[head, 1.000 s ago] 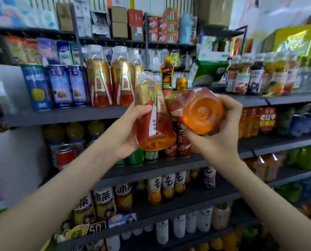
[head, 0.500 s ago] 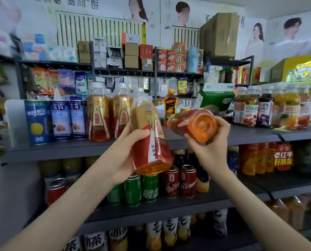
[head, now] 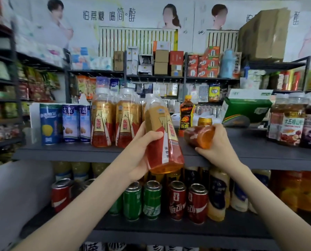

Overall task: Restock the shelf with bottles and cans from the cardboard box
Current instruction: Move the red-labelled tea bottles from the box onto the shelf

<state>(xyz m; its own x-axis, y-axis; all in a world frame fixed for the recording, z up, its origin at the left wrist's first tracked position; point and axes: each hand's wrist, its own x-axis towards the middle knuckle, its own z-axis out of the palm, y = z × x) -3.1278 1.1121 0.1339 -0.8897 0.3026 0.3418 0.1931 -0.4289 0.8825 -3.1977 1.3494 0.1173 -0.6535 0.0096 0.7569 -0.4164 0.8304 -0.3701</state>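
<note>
Left hand: wrapped round a tall bottle of amber drink, held nearly upright in front of the shelf.
Right hand: closed on a second bottle, tipped on its side, base toward the camera, over the shelf edge.
Shelf: two matching bottles standing left, blue cans beside them.
Lower shelf: green and red cans.

Bright even light; edges blurred, wide-angle bowed; centre sharp

dark grey metal shelving unit spans the frame; pale wall posters across the top; brown cardboard cartons stacked upper right.
</note>
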